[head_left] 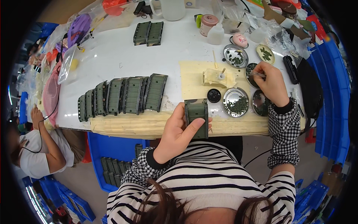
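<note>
My left hand (178,135) is closed around a green ribbed plastic case (196,112) with camouflage-patterned ends, held upright at the table's front edge with the thumb across its face. My right hand (271,82) pinches a thin shiny tool (258,74), its exact kind hard to make out, over a round metal dish (247,77) of small dark green pieces. Nearby are a metal dish (236,115) full of small green bits, another dish (260,103) partly under my right wrist, and a small black pot (213,96).
Several similar green cases (124,95) stand in a row at left, and two more (148,33) lie farther back. A tape-wrapped block (220,78) sits mid-table. Bottles, a pink jar (209,24) and bags crowd the back. A blue bin (96,149) holds more cases; a person (52,149) sits left.
</note>
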A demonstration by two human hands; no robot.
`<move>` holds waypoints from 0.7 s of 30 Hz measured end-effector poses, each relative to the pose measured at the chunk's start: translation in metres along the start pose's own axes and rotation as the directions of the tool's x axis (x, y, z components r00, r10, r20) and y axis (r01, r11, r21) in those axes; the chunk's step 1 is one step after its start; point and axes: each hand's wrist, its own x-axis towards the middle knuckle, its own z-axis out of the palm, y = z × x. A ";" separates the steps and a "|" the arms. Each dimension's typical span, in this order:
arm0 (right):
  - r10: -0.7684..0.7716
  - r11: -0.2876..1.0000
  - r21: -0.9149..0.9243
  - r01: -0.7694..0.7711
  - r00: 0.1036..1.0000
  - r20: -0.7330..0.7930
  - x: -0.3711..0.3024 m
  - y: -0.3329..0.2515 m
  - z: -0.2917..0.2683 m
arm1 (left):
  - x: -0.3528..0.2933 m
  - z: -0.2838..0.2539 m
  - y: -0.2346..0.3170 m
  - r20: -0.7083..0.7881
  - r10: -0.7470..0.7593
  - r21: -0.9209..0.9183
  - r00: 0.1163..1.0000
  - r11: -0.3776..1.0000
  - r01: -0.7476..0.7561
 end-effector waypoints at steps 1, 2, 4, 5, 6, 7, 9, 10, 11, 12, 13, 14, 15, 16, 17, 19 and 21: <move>-0.022 0.998 0.050 0.025 0.997 -0.074 -0.002 -0.001 -0.003 | 0.000 -0.003 0.000 0.017 0.018 0.044 1.000 0.999 -0.019; 0.008 0.998 0.059 -0.002 0.995 -0.099 -0.004 -0.006 -0.011 | -0.001 -0.005 -0.001 0.035 0.035 0.088 0.999 0.995 -0.038; 0.069 0.989 0.142 -0.052 0.990 -0.120 -0.009 -0.020 -0.026 | -0.002 -0.008 -0.004 0.040 0.067 0.173 0.997 0.982 -0.073; 0.103 0.975 0.210 -0.077 0.988 -0.117 -0.013 -0.023 -0.029 | -0.003 -0.009 -0.005 0.044 0.082 0.216 0.996 0.972 -0.090; 0.107 0.958 0.280 -0.067 0.986 -0.128 -0.018 -0.027 -0.030 | -0.003 -0.009 -0.005 0.050 0.083 0.219 0.995 0.971 -0.092; 0.127 0.933 0.354 -0.070 0.982 -0.141 -0.023 -0.038 -0.030 | -0.003 -0.010 -0.005 0.059 0.082 0.220 0.995 0.971 -0.093; 0.171 0.866 0.495 -0.069 0.972 -0.163 -0.031 -0.062 -0.028 | -0.003 -0.010 -0.006 0.070 0.083 0.220 0.994 0.971 -0.096; 0.080 0.895 0.446 0.016 0.978 -0.195 -0.037 -0.060 -0.024 | -0.003 -0.010 -0.006 0.073 0.085 0.220 0.994 0.971 -0.099; 0.035 0.913 0.404 0.051 0.979 -0.202 -0.041 -0.069 -0.023 | -0.003 -0.010 -0.006 0.075 0.088 0.219 0.993 0.970 -0.102; 0.085 0.890 0.456 0.011 0.979 -0.188 -0.047 -0.079 -0.020 | -0.003 -0.009 -0.006 0.055 0.084 0.183 0.995 0.979 -0.093; 0.130 0.860 0.509 -0.027 0.977 -0.168 -0.053 -0.089 -0.015 | -0.003 -0.007 -0.005 0.029 0.081 0.148 0.996 0.985 -0.085; 0.191 0.804 0.587 -0.091 0.976 -0.109 -0.059 -0.101 -0.011 | -0.003 -0.004 -0.004 0.003 0.077 0.113 0.997 0.991 -0.077; 0.186 0.768 0.634 -0.094 0.979 -0.080 -0.063 -0.109 -0.003 | -0.003 0.000 -0.002 -0.033 0.120 0.080 0.992 0.990 -0.117; 0.182 0.727 0.679 -0.099 0.982 -0.051 -0.067 -0.116 0.004 | -0.002 0.005 -0.001 -0.071 0.162 0.051 0.984 0.986 -0.159; 0.170 0.698 0.710 -0.093 0.985 -0.038 -0.069 -0.122 0.013 | -0.002 0.006 -0.001 -0.078 0.174 0.033 0.982 0.985 -0.172; 0.090 0.683 0.730 -0.016 0.994 -0.063 -0.071 -0.130 0.028 | -0.003 0.007 0.001 -0.054 0.165 0.007 0.985 0.986 -0.165; -0.022 0.709 0.700 0.085 0.995 -0.098 -0.069 -0.137 0.039 | -0.003 0.006 -0.001 -0.013 0.163 0.025 0.986 0.986 -0.163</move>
